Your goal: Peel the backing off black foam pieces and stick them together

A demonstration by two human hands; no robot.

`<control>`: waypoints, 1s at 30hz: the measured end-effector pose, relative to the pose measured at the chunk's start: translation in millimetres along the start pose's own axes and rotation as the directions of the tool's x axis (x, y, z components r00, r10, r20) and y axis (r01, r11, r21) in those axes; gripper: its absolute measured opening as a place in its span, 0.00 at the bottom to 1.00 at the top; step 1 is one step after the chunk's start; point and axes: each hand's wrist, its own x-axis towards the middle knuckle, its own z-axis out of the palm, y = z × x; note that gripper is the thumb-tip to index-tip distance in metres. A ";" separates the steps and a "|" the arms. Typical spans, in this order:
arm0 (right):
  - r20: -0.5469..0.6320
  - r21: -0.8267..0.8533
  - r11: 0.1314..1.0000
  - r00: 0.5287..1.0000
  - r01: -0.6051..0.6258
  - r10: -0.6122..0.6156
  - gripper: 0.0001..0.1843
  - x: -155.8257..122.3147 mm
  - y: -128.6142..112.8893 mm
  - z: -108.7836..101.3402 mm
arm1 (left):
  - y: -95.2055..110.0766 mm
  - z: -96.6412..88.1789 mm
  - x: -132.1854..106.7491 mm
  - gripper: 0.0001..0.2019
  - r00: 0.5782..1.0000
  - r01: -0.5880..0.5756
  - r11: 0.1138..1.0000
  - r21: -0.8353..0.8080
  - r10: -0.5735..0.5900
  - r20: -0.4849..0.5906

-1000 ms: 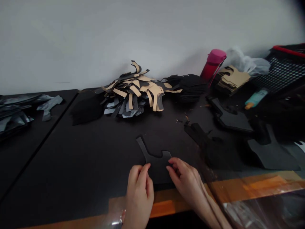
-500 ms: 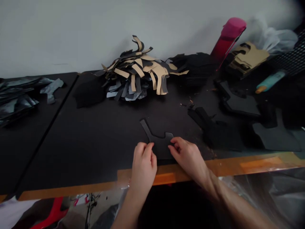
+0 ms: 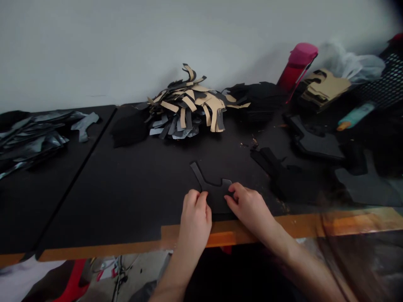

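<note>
A thin black cut-out piece [image 3: 217, 193] lies near the table's front edge, a narrow arm rising at its upper left and a short hooked tab at its upper right. My left hand [image 3: 196, 216] is closed on its left edge, fingers curled together. At the right edge, beside the tab, my right hand [image 3: 250, 206] pinches it between thumb and fingers. The lower part of the piece blends into the dark table.
Behind it stands a heap of tan and black strips [image 3: 189, 105]. Dark shiny pieces [image 3: 37, 136] lie left, more black cut-outs [image 3: 321, 144] right. Farther back are a pink-capped bottle [image 3: 297, 67], tan pieces [image 3: 327, 88] and a teal tube [image 3: 357, 115]. Orange tape [image 3: 302, 224] lines the table edge.
The camera view has shifted slightly, so the table and its contents appear displaced. Both hands keep their hold on the black piece, with little change in their pose.
</note>
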 end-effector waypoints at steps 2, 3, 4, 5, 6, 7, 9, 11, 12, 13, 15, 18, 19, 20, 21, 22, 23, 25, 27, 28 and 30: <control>0.022 -0.047 0.999 1.000 -0.001 0.002 0.06 -0.4 -2.8 -1.8 | 0.2 -0.9 1.0 0.14 1.000 -0.013 1.000 0.010 0.013 -0.001; 0.024 -0.070 0.998 1.000 0.004 -0.002 0.06 -0.7 -4.3 -2.2 | 0.4 -1.4 1.3 0.13 1.000 -0.018 1.000 0.017 0.018 -0.003; 0.022 -0.096 0.995 1.000 0.011 -0.009 0.06 -1.2 -5.7 -2.2 | 0.5 -1.9 1.5 0.13 1.000 -0.023 0.999 0.025 0.023 -0.002; 0.020 -0.125 0.992 1.000 0.019 -0.016 0.07 -1.9 -7.2 -2.0 | 0.6 -2.4 1.6 0.13 1.000 -0.027 0.999 0.031 0.027 0.000; 0.021 -0.164 0.986 1.000 0.022 -0.019 0.08 -2.7 -8.7 -1.8 | 0.6 -3.0 1.5 0.13 1.000 -0.028 0.999 0.037 0.028 0.003; 0.021 -0.213 0.977 1.000 0.026 -0.021 0.08 -3.5 -10.1 -1.7 | 0.5 -3.4 1.4 0.14 1.000 -0.029 0.999 0.043 0.029 0.008; 0.026 -0.317 0.948 0.999 0.045 -0.039 0.09 -5.1 -12.3 -2.4 | 0.0 -4.2 1.2 0.13 0.999 -0.028 0.998 0.053 0.027 0.019; 0.032 -0.398 0.915 0.998 0.063 -0.055 0.10 -6.1 -12.7 -4.4 | -0.6 -4.5 1.6 0.13 0.999 -0.026 0.998 0.056 0.024 0.031; 0.034 -0.422 0.904 0.998 0.069 -0.060 0.10 -6.3 -12.0 -5.6 | -1.0 -4.5 2.0 0.13 0.999 -0.026 0.998 0.056 0.024 0.035; 0.035 -0.432 0.899 0.997 0.076 -0.067 0.10 -6.2 -10.7 -6.8 | -1.3 -4.4 2.4 0.13 0.999 -0.026 0.998 0.054 0.024 0.037; 0.037 -0.426 0.901 0.996 0.084 -0.075 0.11 -5.7 -6.9 -8.6 | -1.7 -4.1 3.2 0.12 0.999 -0.029 0.998 0.047 0.027 0.041; 0.035 -0.389 0.916 0.995 0.099 -0.093 0.12 -5.1 -1.0 -9.0 | -0.8 -4.8 3.4 0.11 0.999 -0.029 0.999 0.044 0.027 0.047; 0.037 -0.381 0.919 0.995 0.099 -0.092 0.12 -5.3 0.3 -8.8 | 0.0 -5.8 3.3 0.11 0.998 -0.028 0.998 0.048 0.026 0.049; 0.040 -0.376 0.921 0.995 0.099 -0.090 0.12 -5.6 1.3 -8.9 | 1.1 -7.3 3.2 0.12 0.998 -0.027 0.998 0.050 0.024 0.052; 0.043 -0.375 0.922 0.995 0.097 -0.088 0.12 -6.0 1.8 -9.3 | 2.4 -9.4 3.1 0.12 0.998 -0.025 0.998 0.063 0.021 0.059; 0.050 -0.376 0.922 0.995 0.095 -0.083 0.12 -6.3 1.9 -10.4 | 3.8 -11.8 3.2 0.11 0.997 -0.019 0.996 0.088 0.013 0.070; 0.056 -0.378 0.921 0.995 0.096 -0.080 0.12 -6.0 1.6 -12.1 | 5.3 -14.3 3.3 0.11 0.996 -0.011 0.992 0.125 0.000 0.085; 0.051 -0.374 0.920 0.993 0.114 -0.102 0.11 -2.5 -0.4 -16.9 | 7.7 -19.1 3.7 0.11 0.992 0.012 0.978 0.209 -0.037 0.118; 0.015 -0.329 0.927 0.983 0.179 -0.184 0.10 7.8 -5.2 -21.7 | 9.1 -21.9 3.9 0.12 0.988 0.026 0.964 0.266 -0.066 0.142; -0.007 -0.284 0.931 0.970 0.230 -0.242 0.10 16.0 -8.8 -23.3 | 9.4 -22.4 3.9 0.12 0.987 0.028 0.961 0.276 -0.071 0.146; -0.025 -0.155 0.928 0.938 0.339 -0.347 0.12 37.6 -18.6 -23.6 | 9.6 -22.0 3.6 0.13 0.986 0.029 0.956 0.292 -0.076 0.152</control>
